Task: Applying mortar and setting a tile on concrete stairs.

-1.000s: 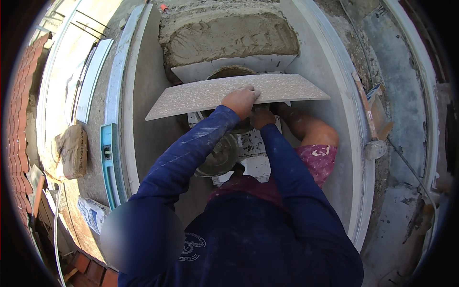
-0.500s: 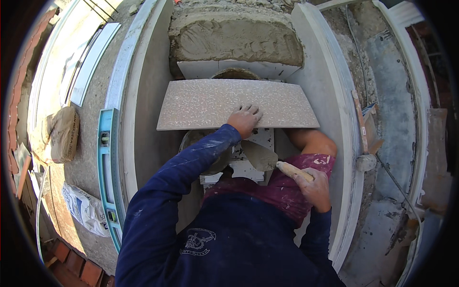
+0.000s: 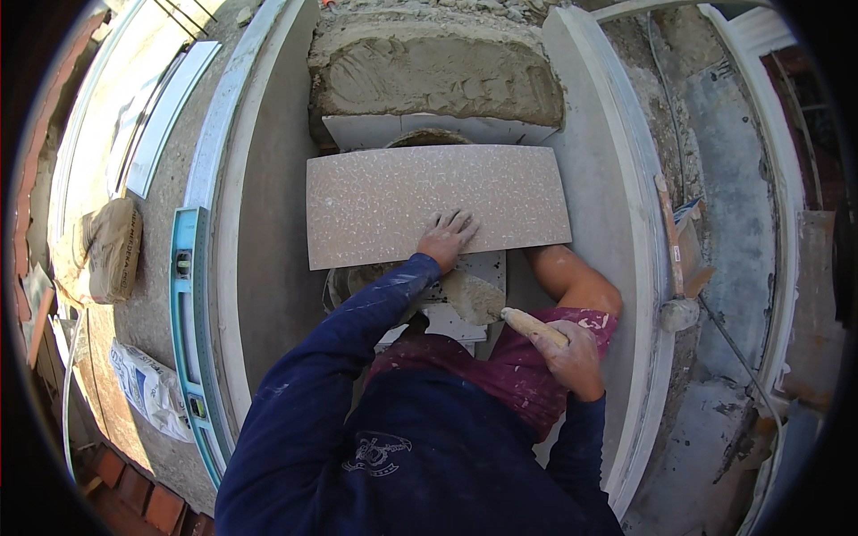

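A long speckled beige tile (image 3: 384, 192) lies across in front of me, above my lap, its left near corner dipping toward me. My left hand (image 3: 449, 237) rests on top of it near the close edge, fingers spread flat; whether the thumb goes under is hidden. In my right hand (image 3: 573, 359) is the wooden handle of a trowel (image 3: 475, 297), closed in my fingers. The trowel's mortar-smeared blade points left and away, just short of the tile's near edge. Partly under the tile is a round bucket (image 3: 338, 284); its contents are mostly hidden.
Smooth grey walls (image 3: 279, 179) flank me on both sides. Beyond the tile lies a wet mortar bed (image 3: 438, 80) above a white tiled riser (image 3: 357, 131). A blue spirit level (image 3: 187, 313) leans at left, near bags (image 3: 112, 250). A mallet (image 3: 679, 313) sits on the right ledge.
The tile has turned, its left end coming nearer and its right end shifting left. My left hand stays on it. The trowel has moved slightly left with my right hand.
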A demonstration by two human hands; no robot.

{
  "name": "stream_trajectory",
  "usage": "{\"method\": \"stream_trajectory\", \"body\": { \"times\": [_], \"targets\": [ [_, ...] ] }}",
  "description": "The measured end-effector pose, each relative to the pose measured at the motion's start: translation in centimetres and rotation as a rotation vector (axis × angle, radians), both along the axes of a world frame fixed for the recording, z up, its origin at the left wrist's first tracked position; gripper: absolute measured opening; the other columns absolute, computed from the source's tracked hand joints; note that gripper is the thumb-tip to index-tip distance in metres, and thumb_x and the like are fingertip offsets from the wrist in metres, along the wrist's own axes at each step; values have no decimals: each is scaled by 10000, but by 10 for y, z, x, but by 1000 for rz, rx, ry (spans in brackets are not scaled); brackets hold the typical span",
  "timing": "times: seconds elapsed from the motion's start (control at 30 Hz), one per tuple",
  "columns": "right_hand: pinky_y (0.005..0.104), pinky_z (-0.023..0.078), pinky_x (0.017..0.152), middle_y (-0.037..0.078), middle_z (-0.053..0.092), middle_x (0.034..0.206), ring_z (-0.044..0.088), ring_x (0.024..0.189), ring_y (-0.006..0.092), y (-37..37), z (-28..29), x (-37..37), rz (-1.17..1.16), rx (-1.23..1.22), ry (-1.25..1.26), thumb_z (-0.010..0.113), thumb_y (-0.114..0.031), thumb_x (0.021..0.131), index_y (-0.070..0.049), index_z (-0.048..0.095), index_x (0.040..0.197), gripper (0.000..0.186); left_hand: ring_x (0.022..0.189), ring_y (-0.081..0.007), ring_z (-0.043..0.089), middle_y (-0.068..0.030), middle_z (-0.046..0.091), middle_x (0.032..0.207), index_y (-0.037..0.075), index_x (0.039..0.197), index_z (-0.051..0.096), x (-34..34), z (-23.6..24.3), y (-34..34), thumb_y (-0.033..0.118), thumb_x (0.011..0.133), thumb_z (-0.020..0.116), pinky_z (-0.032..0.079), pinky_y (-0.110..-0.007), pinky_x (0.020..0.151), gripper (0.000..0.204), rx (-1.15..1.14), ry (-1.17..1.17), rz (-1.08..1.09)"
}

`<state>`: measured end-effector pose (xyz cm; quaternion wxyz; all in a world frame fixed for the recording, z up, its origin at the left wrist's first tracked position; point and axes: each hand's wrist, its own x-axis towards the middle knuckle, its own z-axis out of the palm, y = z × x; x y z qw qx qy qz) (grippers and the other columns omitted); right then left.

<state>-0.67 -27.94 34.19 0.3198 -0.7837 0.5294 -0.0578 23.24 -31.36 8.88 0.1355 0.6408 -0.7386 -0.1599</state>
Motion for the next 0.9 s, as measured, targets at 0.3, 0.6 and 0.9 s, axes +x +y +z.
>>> {"method": "stream_trajectory", "body": {
  "times": [0.3, 0.6, 0.9],
  "targets": [
    [414, 474, 659, 204, 631, 769, 619, 718, 368, 14, 10, -8, -39, -9, -10, 671, -219, 787, 29, 656, 869, 262, 1405, -270, 195, -58, 278, 1494, 213, 1434, 328, 11, 20, -5, 309, 712, 764, 186, -472, 1136, 849, 175, 74, -53],
    [244, 383, 430, 56, 545, 595, 456, 437, 92, 17, 70, -47, -558, 244, -531, 657, -277, 825, 66, 652, 915, 354, 1403, -272, 218, -49, 265, 1513, 204, 1432, 335, 19, 9, 0, 234, 747, 722, 189, -435, 1146, 787, 166, 87, -59],
    [288, 445, 480, 58, 495, 707, 488, 508, 136, -11, 8, -15, -356, 863, -835, 688, -228, 710, 33, 456, 1143, 557, 1415, -276, 182, -61, 232, 1527, 205, 1426, 351, 6, 8, 8, 224, 759, 713, 173, -437, 1150, 758, 140, 74, 72]
  ]
}}
